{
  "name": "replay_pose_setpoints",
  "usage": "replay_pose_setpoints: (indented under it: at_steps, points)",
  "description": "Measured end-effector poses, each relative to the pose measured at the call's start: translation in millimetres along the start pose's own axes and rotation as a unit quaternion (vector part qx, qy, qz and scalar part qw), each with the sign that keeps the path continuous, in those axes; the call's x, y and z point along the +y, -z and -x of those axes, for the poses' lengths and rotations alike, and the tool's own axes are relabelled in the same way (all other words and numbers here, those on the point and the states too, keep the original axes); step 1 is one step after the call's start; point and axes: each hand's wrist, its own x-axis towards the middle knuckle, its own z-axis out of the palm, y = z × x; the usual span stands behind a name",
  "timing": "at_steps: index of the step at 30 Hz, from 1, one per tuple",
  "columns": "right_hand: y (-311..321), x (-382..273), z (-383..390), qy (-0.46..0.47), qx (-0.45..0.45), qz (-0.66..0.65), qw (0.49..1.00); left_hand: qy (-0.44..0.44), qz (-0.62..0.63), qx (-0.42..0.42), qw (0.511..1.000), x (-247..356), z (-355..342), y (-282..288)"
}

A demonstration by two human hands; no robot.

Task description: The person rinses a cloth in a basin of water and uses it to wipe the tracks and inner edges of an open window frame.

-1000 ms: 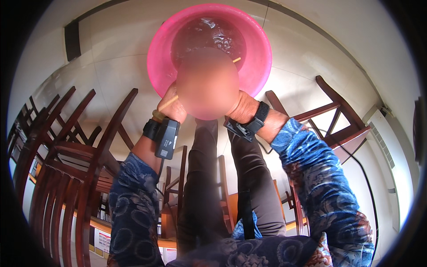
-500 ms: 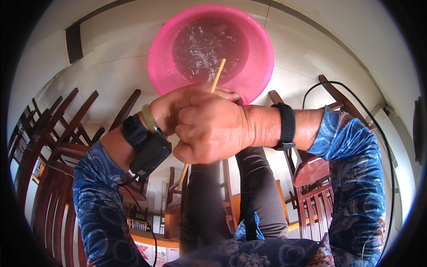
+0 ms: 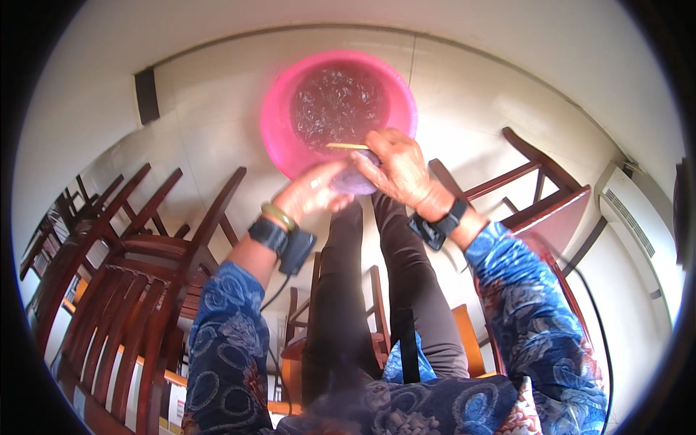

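In front of my knees both hands are together, just short of the pink basin. Fingers of my right hand are closed around a thin, pale yellow wooden stick, which points left over the basin's near rim. Between the hands is a smooth purple-grey piece; its kind is hard to make out. My left hand, smeared a little by motion, grips that piece from the left, and my right thumb lies against it. Inside the pink basin is dark, glinting water.
Dark red wooden chairs crowd the left side, and another chair stands on the right. A white wall unit runs along the right wall. A black cable hangs beside my right sleeve.
My hands have come apart from a crossed position, and the purple-grey piece now shows between them. The stick has turned from steep to nearly level. The whole view has shifted, with the basin lower.
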Motion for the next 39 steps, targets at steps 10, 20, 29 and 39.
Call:
replay_pose_setpoints:
  at_steps: [10,20,29,39]
  points:
    - [90.3,-38.1,83.3,-0.443,0.000,-0.709,0.548,-0.449,-0.189,0.124,0.864,-18.3,92.7,-178.0]
    - [249.4,-151.5,142.3,-0.159,0.080,-0.525,0.832,-0.463,-0.450,0.037,0.763,-43.6,184.3,-271.3]
    - [297.9,-200.8,138.1,-0.008,0.219,-0.583,0.782,-0.580,-0.431,-0.055,0.689,-13.4,242.3,-341.4]
    - [275.4,-232.7,135.4,-0.010,0.290,-0.526,0.799,-0.403,-0.915,0.005,0.009,-77.5,275.7,-494.2]
